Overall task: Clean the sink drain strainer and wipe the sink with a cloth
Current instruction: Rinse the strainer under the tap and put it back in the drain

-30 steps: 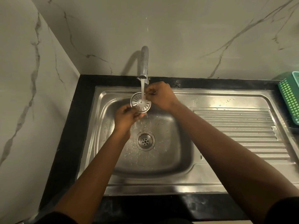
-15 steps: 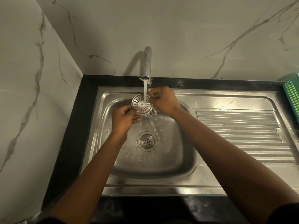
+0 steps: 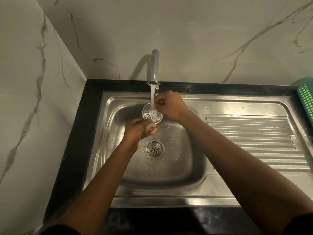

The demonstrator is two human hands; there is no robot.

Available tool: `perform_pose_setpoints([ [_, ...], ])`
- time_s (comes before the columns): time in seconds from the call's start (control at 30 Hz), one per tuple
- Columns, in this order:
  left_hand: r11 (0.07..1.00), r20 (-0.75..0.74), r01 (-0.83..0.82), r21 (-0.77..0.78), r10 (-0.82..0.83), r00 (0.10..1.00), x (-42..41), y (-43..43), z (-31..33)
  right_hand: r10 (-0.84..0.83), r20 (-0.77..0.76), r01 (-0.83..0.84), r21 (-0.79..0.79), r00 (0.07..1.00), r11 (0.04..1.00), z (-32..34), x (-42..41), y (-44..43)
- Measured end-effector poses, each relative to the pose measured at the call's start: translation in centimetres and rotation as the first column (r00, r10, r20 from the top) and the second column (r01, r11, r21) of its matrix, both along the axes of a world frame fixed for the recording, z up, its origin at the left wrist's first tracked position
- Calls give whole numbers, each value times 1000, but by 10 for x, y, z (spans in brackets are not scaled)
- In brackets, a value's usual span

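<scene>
A round white slotted strainer (image 3: pixel 152 113) hangs under the running tap (image 3: pixel 155 67) above the steel sink basin (image 3: pixel 171 168). My right hand (image 3: pixel 170 106) pinches the strainer's upper right rim. My left hand (image 3: pixel 138 130) sits just below the strainer, palm up and fingers loosely curled, and the falling water splashes onto it. The metal drain (image 3: pixel 154 149) lies bare in the basin floor under both hands. No cloth is in view.
A ribbed steel draining board (image 3: pixel 254 141) extends to the right of the basin. A green plastic basket (image 3: pixel 306 97) stands at the far right edge. Black counter (image 3: pixel 79 133) frames the sink, with marble walls behind and to the left.
My left hand has let go of the strainer and dropped below it into the water. My right hand alone holds the strainer now.
</scene>
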State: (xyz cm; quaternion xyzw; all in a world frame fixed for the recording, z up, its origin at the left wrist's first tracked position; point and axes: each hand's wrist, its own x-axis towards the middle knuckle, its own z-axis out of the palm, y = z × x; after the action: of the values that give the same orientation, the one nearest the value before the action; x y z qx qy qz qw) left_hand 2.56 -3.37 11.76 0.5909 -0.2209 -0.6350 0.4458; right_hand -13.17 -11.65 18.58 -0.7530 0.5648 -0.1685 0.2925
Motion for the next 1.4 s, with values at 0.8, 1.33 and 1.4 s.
perform_pose_setpoints([
  [0.8, 981, 491, 95, -171, 1, 871, 23, 3, -10, -305, 136, 259, 278, 943, 925, -63, -30, 35],
  [1.33, 943, 592, 218, -251, -28, 805, 19, -136, 46, -422, 113, 368, 321, 900, 872, -92, -39, 77],
  [1.4, 933, 630, 248, -261, -30, 776, 17, -137, 47, -433, 113, 374, 343, 894, 862, -95, -39, 77],
])
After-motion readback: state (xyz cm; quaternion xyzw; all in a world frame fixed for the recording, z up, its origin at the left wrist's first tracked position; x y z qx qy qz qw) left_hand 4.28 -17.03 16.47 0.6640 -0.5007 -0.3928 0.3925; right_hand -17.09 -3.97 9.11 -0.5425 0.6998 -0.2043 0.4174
